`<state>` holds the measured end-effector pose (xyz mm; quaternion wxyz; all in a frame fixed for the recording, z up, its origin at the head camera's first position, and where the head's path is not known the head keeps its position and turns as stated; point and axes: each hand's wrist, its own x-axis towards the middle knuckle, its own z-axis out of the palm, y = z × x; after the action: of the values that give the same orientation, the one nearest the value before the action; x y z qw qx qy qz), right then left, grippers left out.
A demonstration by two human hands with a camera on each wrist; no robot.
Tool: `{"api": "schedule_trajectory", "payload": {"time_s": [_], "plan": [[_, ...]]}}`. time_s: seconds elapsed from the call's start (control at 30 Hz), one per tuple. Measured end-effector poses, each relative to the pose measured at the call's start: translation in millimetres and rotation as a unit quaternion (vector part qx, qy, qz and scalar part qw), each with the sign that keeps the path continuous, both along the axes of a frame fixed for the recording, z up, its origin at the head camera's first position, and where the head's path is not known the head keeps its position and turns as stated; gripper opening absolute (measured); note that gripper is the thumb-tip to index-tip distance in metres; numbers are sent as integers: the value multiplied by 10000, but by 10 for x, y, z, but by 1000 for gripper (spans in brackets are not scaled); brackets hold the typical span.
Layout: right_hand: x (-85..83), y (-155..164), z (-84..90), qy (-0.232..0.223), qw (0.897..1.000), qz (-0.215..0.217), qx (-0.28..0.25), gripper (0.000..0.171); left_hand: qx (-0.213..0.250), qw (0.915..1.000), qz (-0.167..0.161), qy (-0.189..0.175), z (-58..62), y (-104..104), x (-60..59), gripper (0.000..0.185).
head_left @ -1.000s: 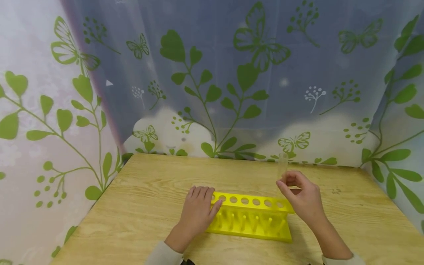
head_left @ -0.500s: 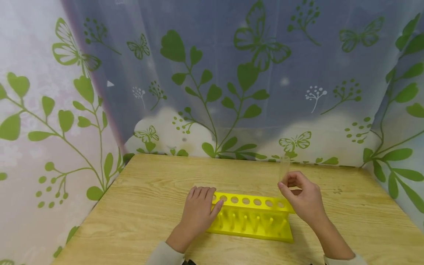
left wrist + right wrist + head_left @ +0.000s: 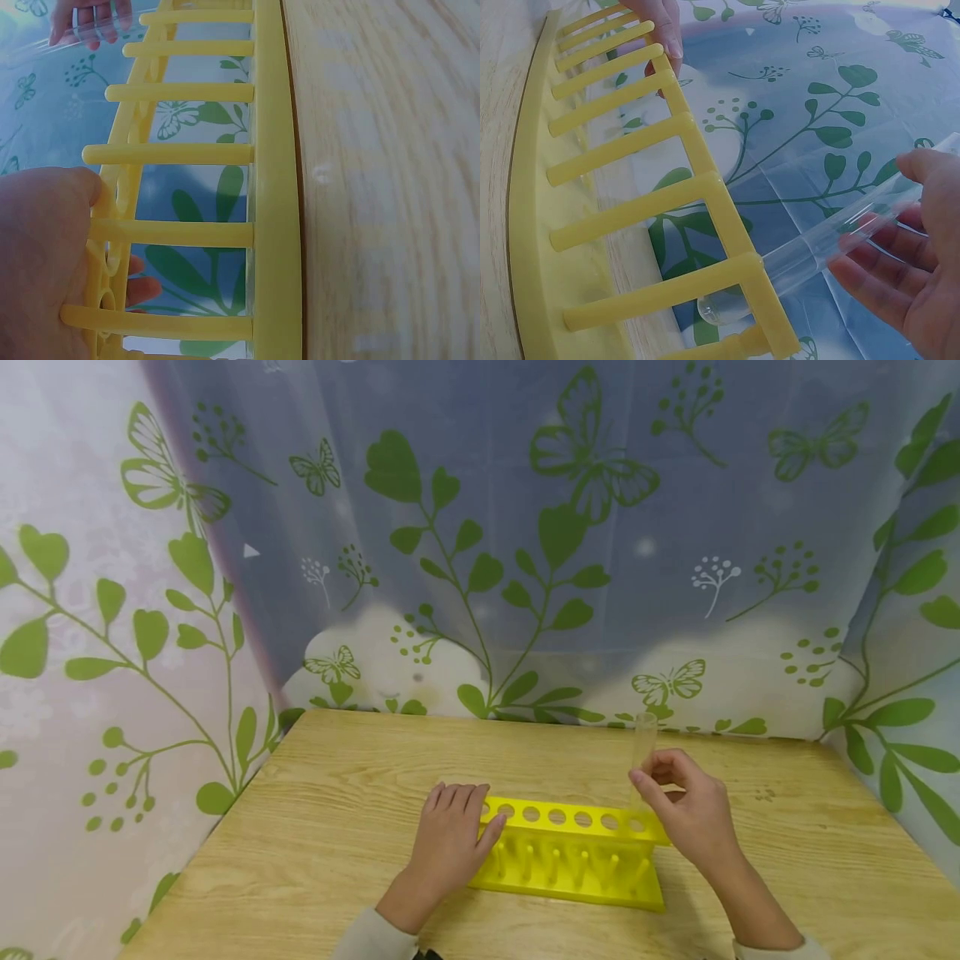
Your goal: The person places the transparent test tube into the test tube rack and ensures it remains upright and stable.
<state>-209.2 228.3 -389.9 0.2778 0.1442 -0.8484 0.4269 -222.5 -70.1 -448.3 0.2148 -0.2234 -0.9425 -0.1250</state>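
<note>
A yellow test tube rack [image 3: 562, 889] stands on the table, with a row of round holes along its top and pegs below. My left hand [image 3: 452, 831] grips the rack's left end, the thumb on the near side; in the left wrist view, fingertips [image 3: 142, 291] show behind the top bar. Between thumb and fingers, my right hand [image 3: 697, 814] pinches a clear test tube [image 3: 644, 739] above the rack's right end. In the right wrist view the tube's rounded bottom [image 3: 724, 306] shows below the rack's top bar, at the end hole, with the tube tilted.
The wood-grain table [image 3: 360, 760] extends around the rack on every side. Behind it hangs a blue-grey cloth [image 3: 480, 568] printed with green leaves and butterflies, and similar pale cloth [image 3: 67, 710] covers the left side.
The test tube's top has sunk very slightly and shifted a little to the right, with my right hand around it. My left hand and the rack have stayed in place.
</note>
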Motion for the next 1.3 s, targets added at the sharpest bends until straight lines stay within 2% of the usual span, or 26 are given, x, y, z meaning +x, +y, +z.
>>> {"api": "schedule_trajectory", "payload": {"time_s": [0.37, 0.77, 1.3], "plan": [[-1, 4, 4, 74, 9999, 40, -70, 5, 8, 9999, -25, 134, -2, 2, 1, 48], [5, 12, 16, 65, 9999, 73, -20, 8, 24, 10000, 5, -54, 18, 6, 7, 50], [6, 15, 30, 85, 9999, 58, 101, 13, 12, 10000, 20, 35, 8, 11, -2, 51]]}}
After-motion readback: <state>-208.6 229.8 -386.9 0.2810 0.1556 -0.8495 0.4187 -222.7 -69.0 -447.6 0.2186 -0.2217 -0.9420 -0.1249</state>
